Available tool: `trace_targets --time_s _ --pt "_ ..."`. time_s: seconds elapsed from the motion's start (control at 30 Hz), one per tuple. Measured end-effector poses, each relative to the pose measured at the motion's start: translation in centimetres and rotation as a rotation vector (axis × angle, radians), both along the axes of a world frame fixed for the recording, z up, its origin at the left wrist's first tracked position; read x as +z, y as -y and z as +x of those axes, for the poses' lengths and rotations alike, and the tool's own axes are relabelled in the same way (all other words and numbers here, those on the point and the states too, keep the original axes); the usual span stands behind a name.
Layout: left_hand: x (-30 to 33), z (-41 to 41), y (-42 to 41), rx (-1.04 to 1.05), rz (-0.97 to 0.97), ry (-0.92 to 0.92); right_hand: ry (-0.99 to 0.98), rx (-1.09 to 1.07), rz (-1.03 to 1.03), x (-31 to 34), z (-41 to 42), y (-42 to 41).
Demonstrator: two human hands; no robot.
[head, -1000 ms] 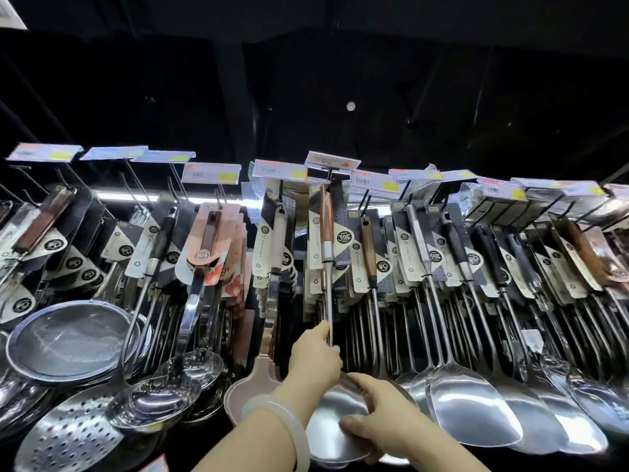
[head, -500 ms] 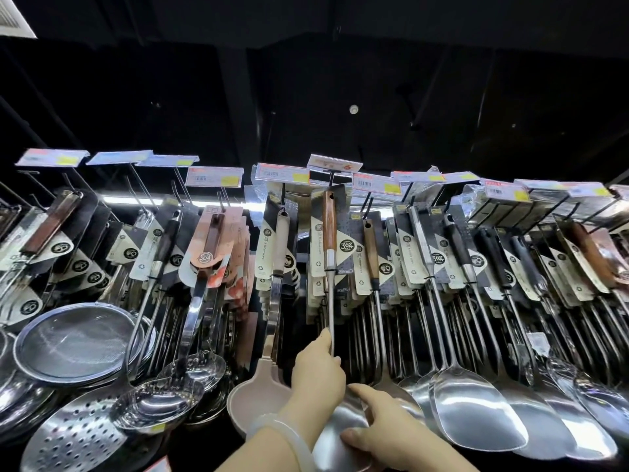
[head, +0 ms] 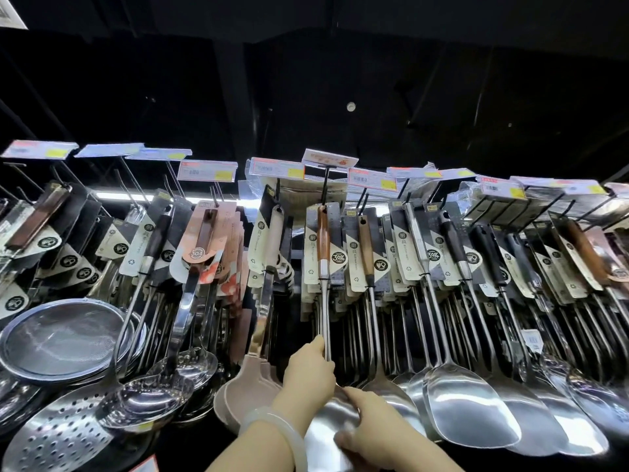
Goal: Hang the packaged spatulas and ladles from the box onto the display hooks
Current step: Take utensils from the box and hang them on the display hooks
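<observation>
- Dim, black upper half; a bright strip light (head: 112, 195) glows behind the hanging rows.
- Glare streaks the steel blades (head: 469, 407).
- Wide-angle bending at edges; right hand (head: 366, 434) motion-blurred.

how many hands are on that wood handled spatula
2. The left hand grips the steel shaft of the wood-handled spatula below its card. The right hand rests on the blade at the bottom; its fingertips are blurred.

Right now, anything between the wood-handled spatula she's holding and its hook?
Nothing visible. The spatula hangs frontmost in its row, handle top up at the hook under the price tag. Left hand grips the shaft, right hand rests on the blade. Whether the card's hole is threaded on, I can't tell.
</observation>
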State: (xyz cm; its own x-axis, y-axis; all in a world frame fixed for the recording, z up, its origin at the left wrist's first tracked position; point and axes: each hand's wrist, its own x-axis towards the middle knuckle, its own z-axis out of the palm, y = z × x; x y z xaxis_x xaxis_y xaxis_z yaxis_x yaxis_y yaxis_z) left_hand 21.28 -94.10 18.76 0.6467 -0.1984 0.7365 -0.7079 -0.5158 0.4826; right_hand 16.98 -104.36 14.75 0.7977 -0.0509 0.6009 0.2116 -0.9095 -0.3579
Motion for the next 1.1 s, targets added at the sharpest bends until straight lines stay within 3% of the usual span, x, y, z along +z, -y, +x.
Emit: trace_targets --time_s 0.1,0.67,0.9,1.1 --pt "-0.1 0.5 0.3 0.081 0.107 0.033 0.016 -0.048 0.005 -0.3 1.2 0.7" --pt "0.3 4.2 1.6 0.124 0.11 0.015 0.011 -0.07 0.103 -0.6 6.8 2.4" --pt "-0.4 2.7 1.1 0.193 0.218 0.028 0.016 -0.076 0.151 -1.0 6.2 1.8" --pt "-0.5 -0.6 -0.4 0.192 0.253 0.073 0.013 -0.208 -0.034 -0.1 2.4 0.2"
